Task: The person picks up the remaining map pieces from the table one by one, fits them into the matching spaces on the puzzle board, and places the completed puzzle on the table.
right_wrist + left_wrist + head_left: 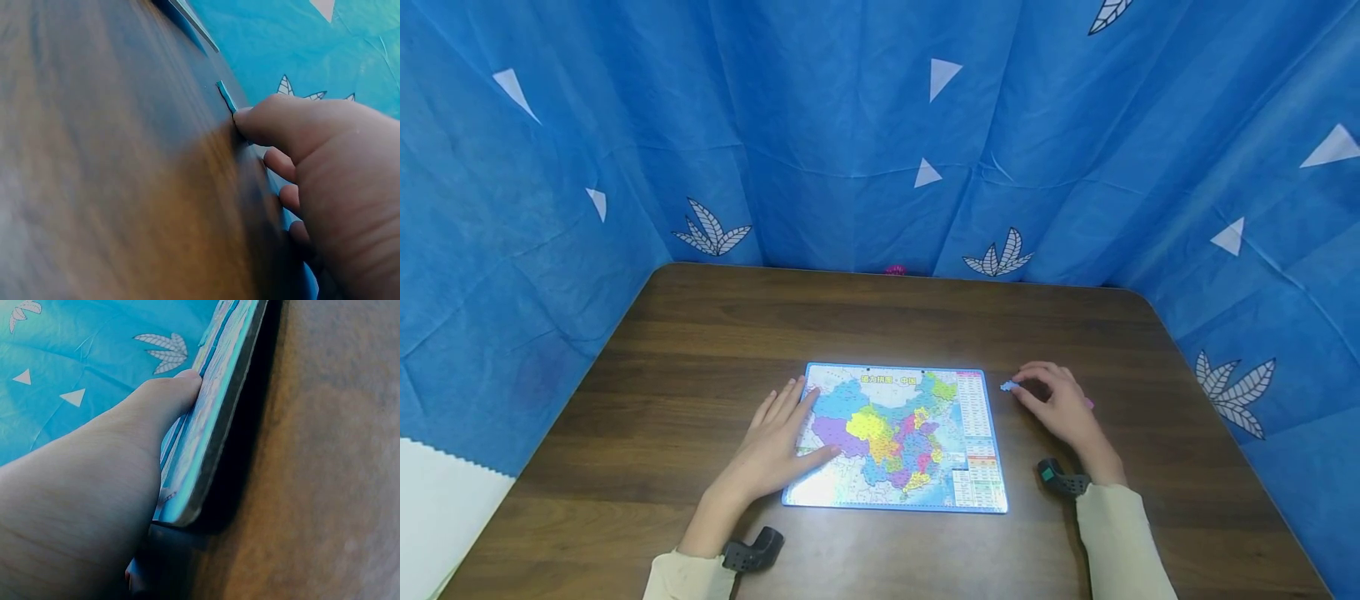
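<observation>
A map puzzle board [880, 505] with colored regions and a blue border lies on the table. My left hand [771, 450] rests on its left side with the fingers spread, and the left wrist view has the thumb [178, 387] on the board's surface. Just right of the board, my right hand [1063, 408] pinches a small blue puzzle piece [1008, 386] between thumb and fingertips. From the right wrist, that piece [226, 97] appears edge-on, low over the table, with its far end beyond the thumb. A pink puzzle piece [1089, 403] peeks out behind the right hand, mostly hidden.
The brown wooden table [715, 333] extends on all sides of the board. Blue curtains [850, 125] with white triangles and leaf prints hang behind it and along both sides. A black wrist device sits on each wrist, just past the pale sleeves [1120, 533].
</observation>
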`<state>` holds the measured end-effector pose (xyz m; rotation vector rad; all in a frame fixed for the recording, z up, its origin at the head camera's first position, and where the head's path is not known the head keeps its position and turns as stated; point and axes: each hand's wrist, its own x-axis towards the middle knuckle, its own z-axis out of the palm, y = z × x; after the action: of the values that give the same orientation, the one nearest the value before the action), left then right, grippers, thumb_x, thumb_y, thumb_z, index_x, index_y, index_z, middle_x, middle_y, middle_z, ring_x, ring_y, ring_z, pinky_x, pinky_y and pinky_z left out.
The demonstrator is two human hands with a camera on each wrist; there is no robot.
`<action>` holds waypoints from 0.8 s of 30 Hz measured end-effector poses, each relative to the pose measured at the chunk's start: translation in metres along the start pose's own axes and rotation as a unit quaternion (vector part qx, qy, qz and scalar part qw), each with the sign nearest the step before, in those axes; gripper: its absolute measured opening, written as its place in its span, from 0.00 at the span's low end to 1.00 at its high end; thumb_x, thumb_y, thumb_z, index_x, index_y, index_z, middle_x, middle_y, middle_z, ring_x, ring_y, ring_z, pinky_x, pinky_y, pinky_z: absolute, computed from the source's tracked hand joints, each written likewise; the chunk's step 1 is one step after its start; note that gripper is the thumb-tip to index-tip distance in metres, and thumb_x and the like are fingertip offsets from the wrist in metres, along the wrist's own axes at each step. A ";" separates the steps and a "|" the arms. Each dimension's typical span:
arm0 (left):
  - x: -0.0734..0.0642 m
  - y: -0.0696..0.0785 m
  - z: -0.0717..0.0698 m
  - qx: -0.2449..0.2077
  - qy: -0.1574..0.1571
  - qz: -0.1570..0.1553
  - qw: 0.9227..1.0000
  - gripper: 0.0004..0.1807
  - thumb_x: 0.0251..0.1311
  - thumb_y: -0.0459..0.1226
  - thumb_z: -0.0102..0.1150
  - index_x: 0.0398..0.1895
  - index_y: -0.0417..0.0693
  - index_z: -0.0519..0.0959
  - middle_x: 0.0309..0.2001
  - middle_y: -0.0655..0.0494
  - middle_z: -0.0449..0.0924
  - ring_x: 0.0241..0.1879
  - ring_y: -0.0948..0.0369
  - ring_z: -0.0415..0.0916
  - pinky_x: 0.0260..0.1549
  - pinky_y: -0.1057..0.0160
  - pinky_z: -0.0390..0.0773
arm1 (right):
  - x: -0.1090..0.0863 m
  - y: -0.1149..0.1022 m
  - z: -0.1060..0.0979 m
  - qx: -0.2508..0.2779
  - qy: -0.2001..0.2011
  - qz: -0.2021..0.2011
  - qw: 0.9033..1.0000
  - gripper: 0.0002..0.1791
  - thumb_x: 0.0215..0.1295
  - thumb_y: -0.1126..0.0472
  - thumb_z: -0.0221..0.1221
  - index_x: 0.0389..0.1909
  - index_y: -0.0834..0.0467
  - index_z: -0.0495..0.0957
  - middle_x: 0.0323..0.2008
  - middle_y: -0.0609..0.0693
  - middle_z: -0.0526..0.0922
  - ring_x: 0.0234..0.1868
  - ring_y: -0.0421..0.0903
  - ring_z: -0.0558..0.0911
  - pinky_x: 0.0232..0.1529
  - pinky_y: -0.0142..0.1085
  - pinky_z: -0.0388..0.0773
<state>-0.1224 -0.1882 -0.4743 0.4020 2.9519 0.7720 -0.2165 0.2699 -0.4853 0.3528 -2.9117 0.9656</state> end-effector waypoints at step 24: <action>0.000 -0.001 0.001 0.002 0.000 0.002 1.000 0.54 0.59 0.65 0.62 0.80 0.44 0.59 0.83 0.42 0.48 0.82 0.44 0.43 0.78 0.37 0.41 | -0.002 -0.003 -0.002 0.002 -0.009 0.011 1.000 0.12 0.68 0.61 0.66 0.50 0.57 0.82 0.60 0.61 0.80 0.62 0.61 0.73 0.60 0.62 0.73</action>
<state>-0.1226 -0.1885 -0.4756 0.4073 2.9542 0.7650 -0.2136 0.2689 -0.4824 0.3323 -2.9358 0.9753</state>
